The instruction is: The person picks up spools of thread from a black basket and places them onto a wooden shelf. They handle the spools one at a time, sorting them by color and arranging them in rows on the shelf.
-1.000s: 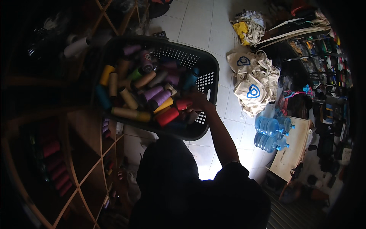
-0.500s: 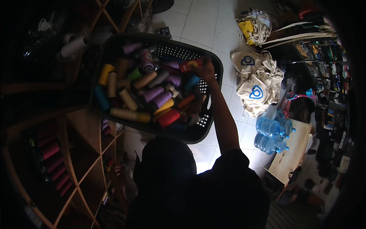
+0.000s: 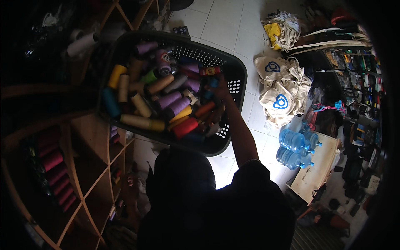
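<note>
A dark plastic basket (image 3: 238, 66) with perforated sides holds a jumble of thread spools in many colours. My right hand (image 3: 223, 89) reaches into its right side, with the fingers closed round a blue thread spool (image 3: 211, 84). Just above that hand lies a red thread spool (image 3: 211, 71), against the basket's far right part. An orange spool (image 3: 204, 108) and a purple spool (image 3: 193, 85) are close by. Lower in the basket are a bright red spool (image 3: 185, 128) and a long beige spool (image 3: 135, 121). My left hand is out of view.
Wooden shelving (image 3: 85, 196) with magenta spools (image 3: 53, 160) stands at the left. To the right are piled cream cloth bags (image 3: 281, 93), large blue water bottles (image 3: 293, 141) and a pale table (image 3: 318, 166). A small skin-toned shape (image 3: 130, 181), unclear in kind, shows beside the shelving.
My right hand has let go of the red thread spool, which now lies in the basket. It has moved down slightly to the blue spool.
</note>
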`<state>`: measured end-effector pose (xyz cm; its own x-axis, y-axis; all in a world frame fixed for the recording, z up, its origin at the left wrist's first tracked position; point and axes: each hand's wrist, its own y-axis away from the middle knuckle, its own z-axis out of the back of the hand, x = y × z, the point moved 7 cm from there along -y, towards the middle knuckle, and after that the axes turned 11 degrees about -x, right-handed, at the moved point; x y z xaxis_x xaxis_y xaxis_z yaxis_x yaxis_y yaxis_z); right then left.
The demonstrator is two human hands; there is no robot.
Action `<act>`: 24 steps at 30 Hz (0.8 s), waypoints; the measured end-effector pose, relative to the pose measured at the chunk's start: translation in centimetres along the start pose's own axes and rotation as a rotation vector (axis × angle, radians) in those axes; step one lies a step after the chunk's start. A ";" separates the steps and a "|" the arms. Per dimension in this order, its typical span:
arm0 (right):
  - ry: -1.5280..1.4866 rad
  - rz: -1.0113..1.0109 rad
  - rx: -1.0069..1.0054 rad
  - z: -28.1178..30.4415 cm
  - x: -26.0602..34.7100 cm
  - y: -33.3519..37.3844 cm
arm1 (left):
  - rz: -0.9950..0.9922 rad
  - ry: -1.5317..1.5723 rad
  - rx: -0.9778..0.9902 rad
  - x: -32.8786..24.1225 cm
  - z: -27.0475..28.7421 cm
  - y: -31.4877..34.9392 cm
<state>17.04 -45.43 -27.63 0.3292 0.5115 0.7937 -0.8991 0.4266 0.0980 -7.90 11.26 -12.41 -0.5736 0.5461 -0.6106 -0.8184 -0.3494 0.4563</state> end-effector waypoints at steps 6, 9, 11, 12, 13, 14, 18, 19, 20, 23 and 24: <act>0.133 -0.188 -0.153 -0.2 0.0 1.0 | -0.085 0.022 0.007 -0.1 0.5 -1.1; 0.028 -0.206 -0.175 1.3 3.7 1.9 | -0.029 0.084 -0.016 -1.1 0.6 -1.5; -0.039 -0.161 -0.177 0.9 1.5 1.8 | -0.013 0.120 -0.072 -4.4 0.5 -1.4; 0.014 -0.196 -0.185 0.6 0.9 1.7 | -0.019 0.134 -0.047 -5.4 0.2 -1.5; 0.066 -0.231 -0.193 0.3 0.4 1.6 | -0.025 0.148 -0.022 -6.2 0.0 -1.6; 0.119 -0.266 -0.200 -0.1 -0.1 1.4 | -0.031 0.162 0.003 -6.6 -0.2 -1.6; 0.262 -0.431 -0.274 -0.3 -1.1 1.0 | -0.268 0.166 0.040 -8.3 -0.6 -2.8; 0.250 -0.443 -0.276 -0.3 -0.9 1.0 | -0.282 0.133 0.033 -8.7 -0.5 -2.7; 0.237 -0.454 -0.279 -0.3 -0.8 1.1 | -0.297 0.100 0.026 -9.2 -0.4 -2.6; 0.278 -0.435 -0.294 -0.4 2.0 2.0 | -0.220 0.062 -0.034 -10.0 0.5 -1.8; 0.231 -0.423 -0.340 -0.4 2.3 2.5 | -0.199 0.164 0.016 -8.2 0.1 -1.9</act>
<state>15.73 -42.87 -25.80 0.7280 0.3777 0.5722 -0.5455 0.8247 0.1496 -1.64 7.50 -8.19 -0.4006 0.4714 -0.7857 -0.9157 -0.2350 0.3259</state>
